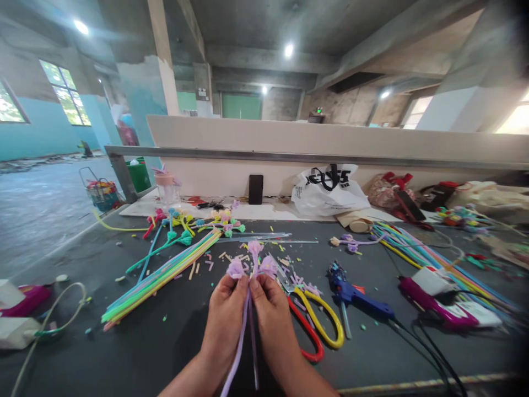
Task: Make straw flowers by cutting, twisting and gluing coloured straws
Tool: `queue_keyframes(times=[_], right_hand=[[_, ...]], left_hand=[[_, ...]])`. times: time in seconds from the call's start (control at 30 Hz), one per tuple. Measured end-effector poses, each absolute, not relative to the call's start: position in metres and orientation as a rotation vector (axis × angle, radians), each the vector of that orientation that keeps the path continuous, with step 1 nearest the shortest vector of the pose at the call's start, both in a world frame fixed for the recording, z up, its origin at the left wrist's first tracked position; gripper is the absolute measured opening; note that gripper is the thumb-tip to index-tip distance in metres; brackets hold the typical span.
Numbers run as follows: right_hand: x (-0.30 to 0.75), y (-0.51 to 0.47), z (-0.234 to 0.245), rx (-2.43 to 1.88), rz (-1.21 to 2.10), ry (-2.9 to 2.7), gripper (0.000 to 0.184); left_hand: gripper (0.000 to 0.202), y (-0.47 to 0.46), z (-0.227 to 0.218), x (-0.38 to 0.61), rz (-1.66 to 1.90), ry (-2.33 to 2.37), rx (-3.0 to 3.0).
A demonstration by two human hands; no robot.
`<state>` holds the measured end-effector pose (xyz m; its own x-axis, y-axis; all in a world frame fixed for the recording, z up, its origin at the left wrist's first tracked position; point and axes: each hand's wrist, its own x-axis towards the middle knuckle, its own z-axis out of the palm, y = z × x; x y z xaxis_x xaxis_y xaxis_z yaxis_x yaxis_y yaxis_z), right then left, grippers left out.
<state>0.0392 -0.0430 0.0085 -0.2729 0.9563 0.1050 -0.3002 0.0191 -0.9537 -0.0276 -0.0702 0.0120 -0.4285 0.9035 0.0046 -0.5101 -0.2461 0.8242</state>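
Note:
Both my hands meet at the bottom centre over a dark table [173,331]. My left hand [225,317] and my right hand [270,317] are closed, pinching a bunch of purple pipe-cleaner flowers [253,263]. Three fuzzy lilac flower heads stick up above my fingertips. Their long purple stems [239,353] hang down between my wrists toward me. Just right of my right hand lie scissors with a red and a yellow handle [318,325].
A bundle of coloured pipe cleaners [161,273] lies to the left, another bundle [430,256] to the right. A blue glue gun [355,295] and a purple glue gun [430,303] with cables lie right. Finished flowers [198,226], cut scraps, a phone [255,189] and a white bag [328,190] sit behind.

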Motion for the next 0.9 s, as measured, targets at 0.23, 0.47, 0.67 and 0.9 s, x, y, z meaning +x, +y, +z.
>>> queue_keyframes(times=[0.23, 0.47, 0.67, 0.9], right_hand=[[0.033, -0.024, 0.011, -0.743, 1.541, -1.124, 0.020], [0.025, 0.027, 0.049, -0.784, 1.298, -1.103, 0.025], [0.023, 0.049, 0.044, -0.746, 1.278, -1.205, 0.023], [0.036, 0.051, 0.032, -0.771, 1.406, -1.140, 0.025]], left_hand=[[0.020, -0.056, 0.010, -0.031, 1.800, 0.902, 0.631], [0.030, -0.036, 0.060, -0.082, 2.007, 1.230, 0.933], [0.012, -0.032, 0.082, -0.080, 1.664, 1.363, 1.606], [0.006, -0.019, 0.052, -0.069, 1.680, 1.489, 1.837]])
